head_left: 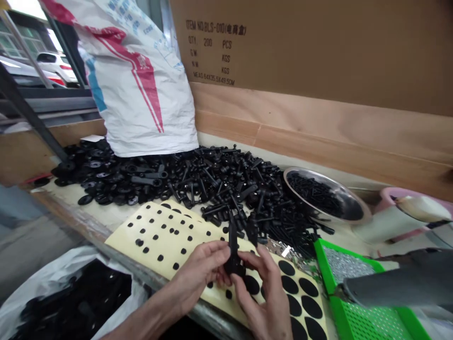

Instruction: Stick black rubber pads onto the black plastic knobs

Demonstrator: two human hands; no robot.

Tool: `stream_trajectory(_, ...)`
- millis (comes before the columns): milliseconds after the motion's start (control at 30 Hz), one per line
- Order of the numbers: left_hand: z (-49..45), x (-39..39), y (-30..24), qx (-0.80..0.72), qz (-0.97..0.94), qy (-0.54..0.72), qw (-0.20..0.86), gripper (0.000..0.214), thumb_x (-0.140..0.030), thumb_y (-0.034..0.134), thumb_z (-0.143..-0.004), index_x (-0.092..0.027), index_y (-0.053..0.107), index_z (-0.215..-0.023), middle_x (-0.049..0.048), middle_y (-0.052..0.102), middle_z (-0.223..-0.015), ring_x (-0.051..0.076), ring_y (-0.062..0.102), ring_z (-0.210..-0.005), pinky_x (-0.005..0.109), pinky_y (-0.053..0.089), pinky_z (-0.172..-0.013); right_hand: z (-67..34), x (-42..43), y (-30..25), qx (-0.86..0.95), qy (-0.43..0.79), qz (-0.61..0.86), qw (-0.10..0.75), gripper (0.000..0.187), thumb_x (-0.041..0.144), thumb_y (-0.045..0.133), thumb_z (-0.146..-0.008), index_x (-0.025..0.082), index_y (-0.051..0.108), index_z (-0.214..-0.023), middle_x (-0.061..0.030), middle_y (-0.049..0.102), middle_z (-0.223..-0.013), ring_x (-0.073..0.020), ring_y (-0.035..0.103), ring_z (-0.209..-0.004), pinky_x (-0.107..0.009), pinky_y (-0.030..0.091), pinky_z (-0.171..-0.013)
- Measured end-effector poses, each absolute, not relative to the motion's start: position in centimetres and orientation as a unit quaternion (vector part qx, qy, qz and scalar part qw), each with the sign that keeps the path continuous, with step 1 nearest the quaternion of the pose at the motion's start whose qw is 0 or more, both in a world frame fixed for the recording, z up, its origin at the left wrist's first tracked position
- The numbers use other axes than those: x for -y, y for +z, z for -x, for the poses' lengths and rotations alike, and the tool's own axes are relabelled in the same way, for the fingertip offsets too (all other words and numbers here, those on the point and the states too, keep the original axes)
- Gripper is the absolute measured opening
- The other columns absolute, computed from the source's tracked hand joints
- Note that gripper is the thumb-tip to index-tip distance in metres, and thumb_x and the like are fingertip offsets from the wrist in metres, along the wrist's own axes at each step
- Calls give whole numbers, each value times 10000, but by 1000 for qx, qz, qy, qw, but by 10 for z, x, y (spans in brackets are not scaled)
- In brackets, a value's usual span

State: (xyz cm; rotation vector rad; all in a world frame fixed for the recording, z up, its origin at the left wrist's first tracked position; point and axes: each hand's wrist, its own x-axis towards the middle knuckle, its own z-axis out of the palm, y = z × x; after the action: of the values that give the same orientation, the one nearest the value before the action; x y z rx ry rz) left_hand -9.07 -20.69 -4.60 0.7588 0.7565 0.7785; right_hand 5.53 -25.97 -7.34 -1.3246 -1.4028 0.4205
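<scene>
Both of my hands hold a black plastic bolt-like part (232, 250) upright between their fingers, with a wider black base at its lower end. My left hand (200, 269) grips it from the left and my right hand (262, 302) pinches it from the right. Under my hands lies a cream backing sheet of black adhesive dots (166, 241), with small dots to the left and large round pads to the lower right. Just beyond them spreads a heap of black plastic bolts and knobs (219, 189).
A steel bowl of black screws (325, 196) stands at the right of the heap. A green tray of small metal parts (354, 293) sits at lower right, below a grey cylinder (399, 278). A white sack (141, 80) and a cardboard box (311, 42) stand behind. A white bag of black parts (71, 302) lies below the bench edge.
</scene>
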Motion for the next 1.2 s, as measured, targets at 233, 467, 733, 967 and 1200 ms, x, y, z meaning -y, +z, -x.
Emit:
stream_trajectory(233, 103, 201, -48, -294, -280, 305, 862, 301, -195, 728, -728, -147, 650, -1014, 38, 652, -803, 81, 581, -542, 171, 424, -491, -50, 270, -70, 573, 201, 576, 548, 416, 304, 648, -845, 243, 533, -1241, -59, 684, -1114, -203, 670, -975, -326, 535, -841)
stream_trajectory(467, 110, 199, -52, -327, -305, 345, 825, 307, -314, 676, -821, -117, 647, -1056, 140, 688, -1001, 135, 656, -638, 204, 484, -540, -55, 269, -54, 313, 288, 638, 642, 293, 473, 721, -750, 195, 628, -741, 21, 585, -643, -123, 508, -621, -231, 403, -597)
stream_trajectory(733, 104, 202, -52, -313, -327, 367, 813, 258, -293, 643, -854, -96, 658, -1020, 131, 691, -941, 113, 616, -633, 207, 490, -574, -41, 274, -63, 318, 430, 621, 573, 351, 519, 707, -741, 197, 597, -655, 44, 436, -559, -114, 362, -595, -243, 292, -556)
stream_trajectory(967, 99, 204, -51, -312, -320, 377, 812, 273, -290, 650, -853, -93, 655, -1043, 137, 684, -988, 113, 619, -668, 209, 506, -599, -35, 272, -65, 282, 434, 626, 583, 354, 505, 726, -723, 190, 592, -633, 51, 399, -545, -108, 322, -575, -241, 270, -529)
stream_trajectory(1200, 97, 202, -49, -319, -315, 375, 812, 292, -269, 642, -860, -84, 654, -1086, 144, 675, -1021, 128, 636, -703, 219, 508, -617, -34, 271, -68, 266, 424, 637, 586, 345, 502, 738, -709, 188, 606, -653, 51, 413, -550, -107, 330, -580, -232, 278, -523)
